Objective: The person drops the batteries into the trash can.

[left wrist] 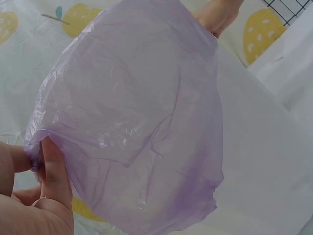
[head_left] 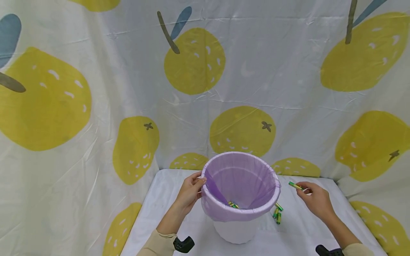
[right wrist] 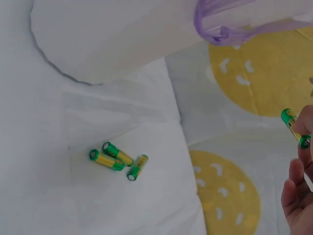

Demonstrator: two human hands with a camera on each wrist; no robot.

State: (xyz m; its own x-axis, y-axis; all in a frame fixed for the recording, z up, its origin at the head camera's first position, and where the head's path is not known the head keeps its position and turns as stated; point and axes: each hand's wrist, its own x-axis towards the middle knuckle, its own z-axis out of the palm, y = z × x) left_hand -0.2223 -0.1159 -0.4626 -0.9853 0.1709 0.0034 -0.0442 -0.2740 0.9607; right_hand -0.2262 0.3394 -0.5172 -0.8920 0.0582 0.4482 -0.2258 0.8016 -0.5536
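Left hand (head_left: 189,192) grips the lined bin (head_left: 236,230), likely steadying it; right hand (head_left: 315,201) pinches a battery (head_left: 294,185), loose batteries (head_left: 278,218) between them.

Left sleeve (head_left: 156,245) plain beige, ending on forearm. Left wrist unit (head_left: 183,244) black, compact, notched on top, small pale specks on side. Right sleeve (head_left: 357,250) matching beige. Right wrist unit (head_left: 329,251) black, rounded, partly out of frame.

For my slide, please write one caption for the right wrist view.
Right-hand fingers pinch one battery; three more batteries lie near the purple-lined white bin.
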